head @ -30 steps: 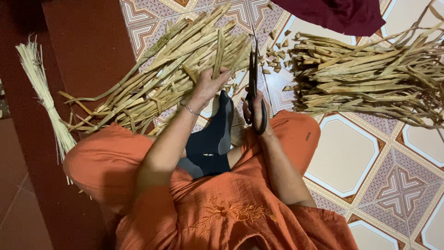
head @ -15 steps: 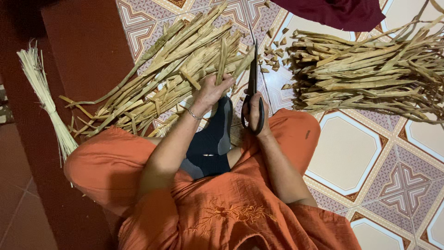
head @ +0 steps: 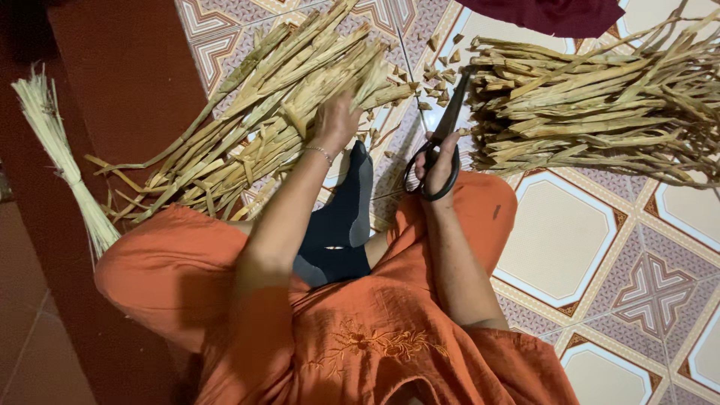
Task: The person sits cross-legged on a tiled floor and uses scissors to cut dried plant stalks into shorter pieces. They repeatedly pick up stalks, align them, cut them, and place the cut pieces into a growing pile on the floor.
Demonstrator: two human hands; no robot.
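Head view: one dried stalk is best singled out from the left pile under the left hand, fingers spread, while black scissors, clamped in the right hand, are held ready beside it.

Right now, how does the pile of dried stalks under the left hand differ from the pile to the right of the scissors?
The left pile of dried tan stalks fans out loosely, slanting across the patterned floor tiles; the right pile of dried tan stalks lies roughly level and tighter. The left hand rests on the left pile; the right pile lies untouched beside the black scissors that the right hand grips. Both share the same dry, strap-like material.
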